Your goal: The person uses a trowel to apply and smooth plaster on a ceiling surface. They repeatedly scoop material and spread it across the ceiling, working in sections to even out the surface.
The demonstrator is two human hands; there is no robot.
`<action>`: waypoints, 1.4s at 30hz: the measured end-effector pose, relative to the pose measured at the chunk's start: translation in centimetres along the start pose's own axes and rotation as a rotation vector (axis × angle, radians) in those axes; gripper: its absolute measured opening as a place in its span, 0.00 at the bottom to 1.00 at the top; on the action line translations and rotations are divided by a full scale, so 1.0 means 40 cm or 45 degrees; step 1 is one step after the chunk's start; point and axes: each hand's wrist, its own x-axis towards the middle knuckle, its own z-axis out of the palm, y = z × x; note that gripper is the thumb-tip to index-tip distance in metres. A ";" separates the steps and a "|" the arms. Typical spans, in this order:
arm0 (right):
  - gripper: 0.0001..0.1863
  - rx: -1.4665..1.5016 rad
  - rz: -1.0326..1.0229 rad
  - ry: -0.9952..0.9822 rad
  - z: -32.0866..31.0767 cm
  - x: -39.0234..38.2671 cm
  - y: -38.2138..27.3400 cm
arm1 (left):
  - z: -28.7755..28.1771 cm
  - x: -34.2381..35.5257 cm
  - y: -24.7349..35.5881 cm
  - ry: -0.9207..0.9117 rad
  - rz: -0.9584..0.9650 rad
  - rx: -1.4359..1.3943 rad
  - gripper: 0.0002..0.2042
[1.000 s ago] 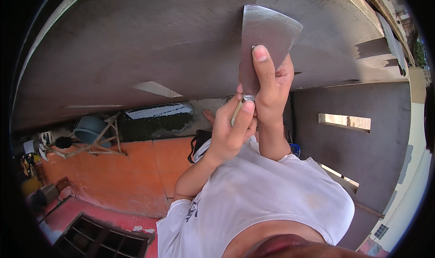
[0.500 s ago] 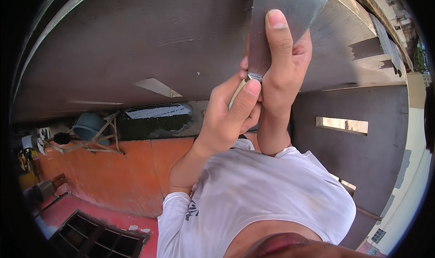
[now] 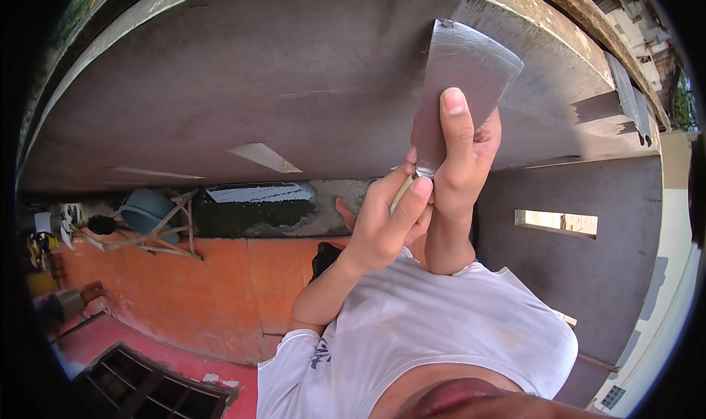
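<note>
Both hands are together, clamped on one tool, a broad scraper (image 3: 471, 65) with a flared metal blade. The left hand (image 3: 384, 226) is closed around its pale handle (image 3: 401, 192), the thumb lying along it near the neck of the blade. The right hand (image 3: 465, 148) grips the blade itself, thumb laid on the near face, remaining fingers wrapped behind and largely hidden. The scraper is held raised and slightly tilted, broad edge uppermost, seen against a grey-brown wall (image 3: 220, 66), below that wall's upper edge and toward its right end; contact between blade and wall cannot be determined. The wall's upper edge is pale and worn, and a slanted slot (image 3: 266, 157) pierces it near its lower edge. At right, a side panel (image 3: 566, 272) of similar colour bears a rectangular slot (image 3: 557, 222) near its upper edge. The person wears a white shirt (image 3: 434, 316), marked with light brownish stains. Beyond the left forearm lies an orange floor (image 3: 191, 287); along its far edge runs a dark wet strip (image 3: 257, 212), with a bare foot (image 3: 345, 213) at the strip's right end. Near the floor's far left corner, a grey-blue basin (image 3: 147, 212) sits beside a wooden frame (image 3: 168, 235), partly behind its bars. A dark window grille (image 3: 151, 384) is set in a red surface (image 3: 239, 393) at lower left.
</note>
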 end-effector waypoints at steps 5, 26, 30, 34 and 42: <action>0.13 0.001 0.023 0.041 -0.001 -0.010 -0.001 | 0.001 -0.004 0.003 0.000 -0.025 0.008 0.17; 0.14 -0.033 0.026 0.034 0.002 0.000 -0.022 | 0.020 0.001 -0.004 -0.031 0.069 0.042 0.19; 0.14 -0.010 -0.039 -0.005 0.015 0.036 -0.066 | 0.035 0.035 0.058 -0.084 0.049 -0.017 0.17; 0.14 -0.046 -0.012 0.029 0.009 0.011 -0.044 | 0.036 0.007 0.007 -0.079 0.021 -0.076 0.17; 0.16 0.000 0.076 -0.002 -0.005 0.002 -0.034 | 0.043 0.002 0.003 -0.015 0.029 0.009 0.17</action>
